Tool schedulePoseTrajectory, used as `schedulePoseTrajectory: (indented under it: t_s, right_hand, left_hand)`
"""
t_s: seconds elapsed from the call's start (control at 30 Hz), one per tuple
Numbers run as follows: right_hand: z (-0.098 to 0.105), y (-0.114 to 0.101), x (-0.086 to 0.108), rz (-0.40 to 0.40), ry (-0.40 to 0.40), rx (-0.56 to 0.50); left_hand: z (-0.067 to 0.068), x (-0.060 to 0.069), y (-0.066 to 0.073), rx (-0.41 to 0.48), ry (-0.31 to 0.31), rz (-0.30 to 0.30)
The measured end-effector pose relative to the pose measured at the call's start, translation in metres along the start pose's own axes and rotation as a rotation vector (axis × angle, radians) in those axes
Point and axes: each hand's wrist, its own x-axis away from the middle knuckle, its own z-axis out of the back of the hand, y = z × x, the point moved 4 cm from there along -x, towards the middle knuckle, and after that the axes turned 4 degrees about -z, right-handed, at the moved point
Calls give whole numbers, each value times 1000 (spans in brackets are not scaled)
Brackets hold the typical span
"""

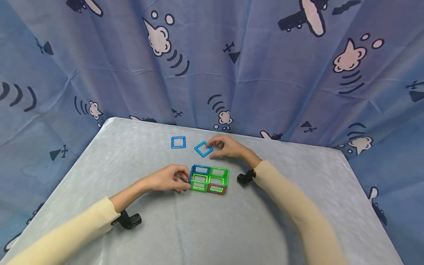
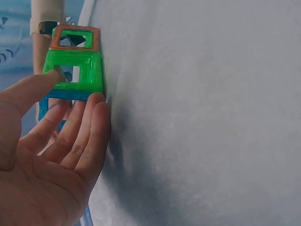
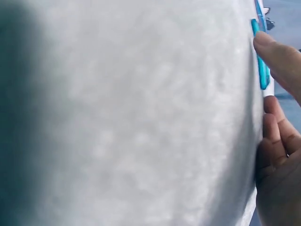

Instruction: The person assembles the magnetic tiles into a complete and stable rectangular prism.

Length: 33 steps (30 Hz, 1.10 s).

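A small block of magnetic tiles [image 1: 208,179], mostly green with blue and orange frames, stands in the middle of the table. Its left end is held by my left hand [image 1: 167,178]; in the left wrist view the thumb presses a green tile [image 2: 75,86] and the fingers bend against the blue end. Farther back, my right hand [image 1: 228,146] reaches a loose blue square tile [image 1: 198,150] from its right. One digit touches that tile [image 3: 261,70] in the right wrist view, the others lying loosely bent beside it. No grip round the tile shows.
Another blue square tile [image 1: 178,147] lies flat at the back, left of the first. A pale grey cloth covers the table [image 1: 205,228]. Behind its far edge hangs a blue patterned curtain [image 1: 205,84]. Black wrist cameras [image 1: 130,221] sit at both sleeves.
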Motion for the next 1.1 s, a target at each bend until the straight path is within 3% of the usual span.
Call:
schedulePoseTrajectory:
  t_s: [0.4, 0.73, 1.1]
  right_hand:
    - [-3, -6, 4, 0, 32, 56]
    - [14, -13, 35, -12, 101, -56]
    - [20, -12, 69, -58, 114, -3]
  left_hand:
    - [-2, 0, 1, 34, -8, 28]
    - [-3, -2, 0, 24, -13, 22]
    - [-5, -4, -2, 25, -19, -1]
